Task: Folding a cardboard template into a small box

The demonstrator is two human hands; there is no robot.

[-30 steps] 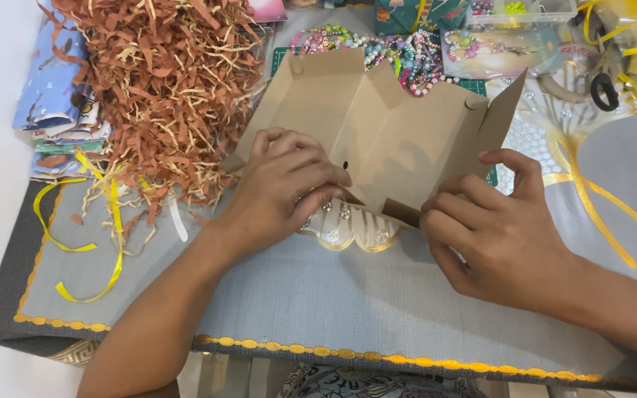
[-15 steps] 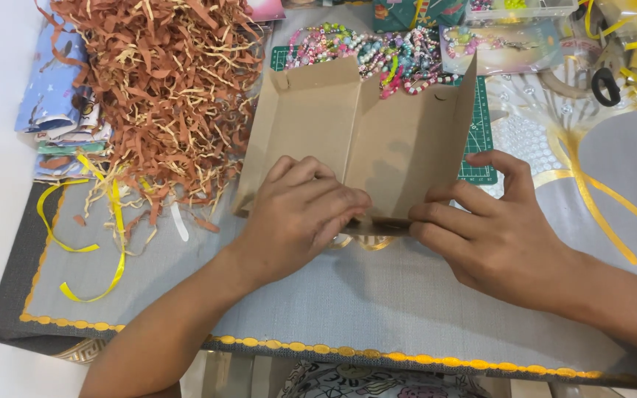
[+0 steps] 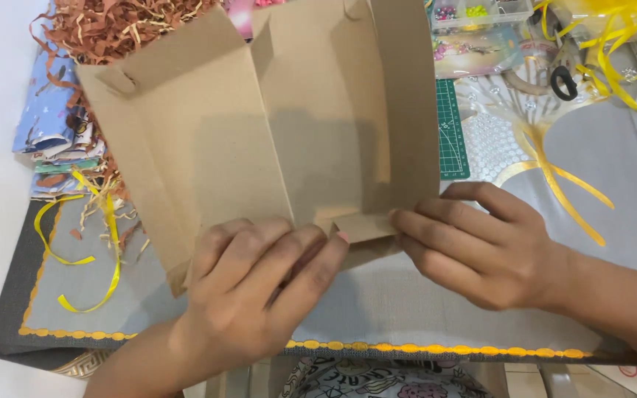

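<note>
Left hand (image 3: pixel 259 295) and right hand (image 3: pixel 473 250) fingers closed on the cardboard box (image 3: pixel 274 133) bottom flaps; paper shred (image 3: pixel 112 22) behind the box.

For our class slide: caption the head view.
Both hands, left and right, fold a brown cardboard box over a grey mat.

Plain brown cardboard box (image 3: pixel 259 125), grey mat (image 3: pixel 422 302) with yellow scalloped trim, rust-brown paper shreds (image 3: pixel 112 22), yellow ribbon (image 3: pixel 75 258), green gridded cutting mat (image 3: pixel 451 133)

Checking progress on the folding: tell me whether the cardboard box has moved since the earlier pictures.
Yes. The cardboard box has been tipped up toward the camera, now hiding much of the brown paper shred and part of the green cutting mat.
</note>
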